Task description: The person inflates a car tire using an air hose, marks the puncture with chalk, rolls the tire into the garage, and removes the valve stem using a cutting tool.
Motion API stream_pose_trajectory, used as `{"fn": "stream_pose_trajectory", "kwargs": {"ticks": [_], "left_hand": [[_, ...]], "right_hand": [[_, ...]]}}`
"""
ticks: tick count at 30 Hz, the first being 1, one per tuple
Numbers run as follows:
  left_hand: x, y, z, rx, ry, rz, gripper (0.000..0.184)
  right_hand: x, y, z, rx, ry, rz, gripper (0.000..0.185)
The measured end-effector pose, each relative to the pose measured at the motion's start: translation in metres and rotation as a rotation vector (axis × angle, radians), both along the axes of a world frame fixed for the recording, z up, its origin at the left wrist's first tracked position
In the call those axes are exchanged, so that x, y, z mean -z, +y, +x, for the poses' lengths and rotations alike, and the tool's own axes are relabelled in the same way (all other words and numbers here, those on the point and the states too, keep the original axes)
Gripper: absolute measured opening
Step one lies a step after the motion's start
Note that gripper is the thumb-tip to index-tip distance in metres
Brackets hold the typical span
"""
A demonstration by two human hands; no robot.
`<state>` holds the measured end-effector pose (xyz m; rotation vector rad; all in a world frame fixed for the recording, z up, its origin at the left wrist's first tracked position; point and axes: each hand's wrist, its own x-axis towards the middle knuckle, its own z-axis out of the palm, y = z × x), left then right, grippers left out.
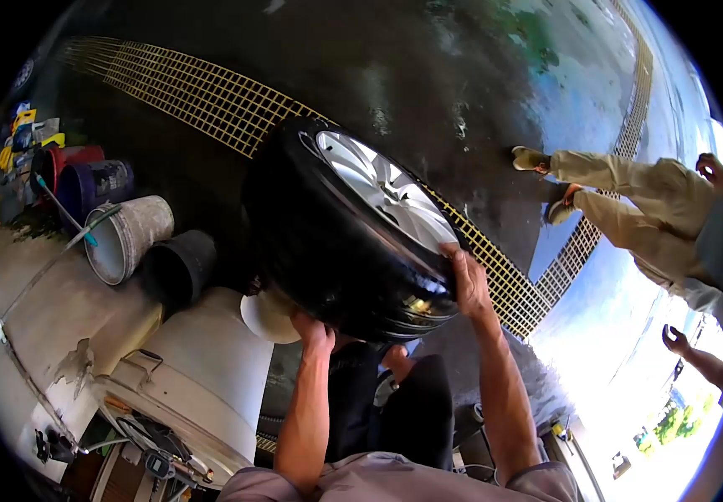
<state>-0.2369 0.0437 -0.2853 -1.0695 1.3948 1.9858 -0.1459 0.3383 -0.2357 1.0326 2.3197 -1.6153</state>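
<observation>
A car wheel [294,243], a black tyre on a silver multi-spoke rim [387,188], is held tilted in front of my legs, its spoked face turned up and to the right. My right hand [470,280] grips the tyre's near right edge, thumb by the rim. Under the tyre's lower left side is my left hand [315,330], its fingers partly hidden beneath the rubber. Just left of that hand a pale round object [269,316] shows below the tyre; its kind I cannot make out.
Several buckets, including a white one [148,222] and a black one [190,255], stand at left. A large pale cylinder [202,376] is by my left arm. Yellow grating [202,92] crosses the wet floor. Another person [629,184] stands at right; another hand [675,341] shows below.
</observation>
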Motion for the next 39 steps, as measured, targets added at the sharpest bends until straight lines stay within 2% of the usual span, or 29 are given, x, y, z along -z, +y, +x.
{"fn": "stream_pose_trajectory", "kwargs": {"ticks": [1,3,4,6,9,10,11,12,13,15,17,19,21,23,25,27,29,32,34,35,37,38,39], "left_hand": [[0.002,-0.001,-0.009,-0.016,0.012,-0.011,0.038],[0.004,0.006,-0.034,-0.061,-0.032,-0.031,0.037],[0.010,0.010,-0.044,-0.180,-0.002,0.009,0.038],[0.006,0.016,-0.066,-0.149,0.060,0.025,0.036],[-0.022,0.024,-0.087,-0.012,0.135,-0.133,0.027],[-0.025,0.027,-0.091,-0.109,0.116,-0.151,0.023],[-0.027,0.028,-0.094,-0.201,0.091,-0.170,0.022],[-0.025,0.040,-0.111,-0.332,0.084,-0.177,0.025],[-0.027,0.053,-0.130,-0.355,0.091,-0.169,0.025],[-0.033,0.062,-0.162,-0.353,0.085,-0.368,0.029],[-0.032,0.072,-0.203,-0.381,0.116,-0.399,0.028],[-0.019,0.075,-0.240,-0.263,0.210,-0.379,0.028],[-0.010,0.084,-0.272,-0.263,0.215,-0.354,0.027],[-0.020,0.088,-0.303,-0.403,0.181,-0.285,0.027],[-0.020,0.067,-0.337,-0.432,0.171,-0.301,0.025],[-0.030,0.044,-0.359,-0.159,0.373,-0.577,0.025],[-0.017,0.010,-0.371,-0.157,0.328,-0.436,0.025],[0.007,0.001,-0.416,-0.254,0.331,-0.437,0.024],[0.022,-0.019,-0.437,-0.411,0.316,-0.513,0.028],[0.013,-0.020,-0.469,-0.407,0.311,-0.505,0.028],[-0.015,-0.027,-0.547,-0.372,0.233,-0.442,0.032],[-0.015,-0.042,-0.578,-0.379,0.224,-0.447,0.032],[-0.012,-0.055,-0.613,-0.338,0.192,-0.376,0.033]], "right_hand": [[-0.012,-0.010,-0.038,-0.071,0.075,0.222,0.055],[-0.017,-0.022,-0.097,-0.081,0.036,0.113,0.056],[-0.030,-0.035,-0.129,-0.073,0.056,0.200,0.057],[-0.051,-0.053,-0.187,-0.145,0.076,0.359,0.063],[-0.063,-0.055,-0.253,-0.211,0.256,0.140,0.071],[-0.080,-0.046,-0.267,-0.217,0.288,-0.083,0.081],[-0.075,-0.043,-0.260,-0.221,0.297,-0.090,0.081],[-0.059,-0.033,-0.253,-0.370,0.337,0.054,0.089],[-0.047,-0.019,-0.246,-0.499,0.357,0.204,0.098],[-0.034,-0.005,-0.234,-0.600,0.295,0.344,0.121],[-0.002,0.006,-0.233,-0.597,0.347,0.453,0.128],[-0.017,0.004,-0.271,-0.526,0.240,0.479,0.130],[-0.031,-0.002,-0.312,-0.507,0.177,0.493,0.129],[-0.044,-0.019,-0.356,-0.446,0.184,0.545,0.122],[-0.052,-0.043,-0.405,-0.324,0.179,0.521,0.113],[-0.064,-0.064,-0.464,-0.261,0.152,0.526,0.107],[-0.068,-0.084,-0.532,-0.234,0.106,0.577,0.105],[-0.086,-0.109,-0.656,-0.209,-0.073,0.534,0.102],[-0.084,-0.124,-0.736,-0.194,-0.019,0.396,0.104],[-0.084,-0.126,-0.769,-0.192,0.020,0.357,0.105],[-0.054,-0.119,-0.783,-0.150,0.429,0.017,0.106],[-0.077,-0.111,-0.761,-0.270,0.297,0.144,0.107],[-0.058,-0.114,-0.732,-0.372,0.373,0.378,0.109]]}}
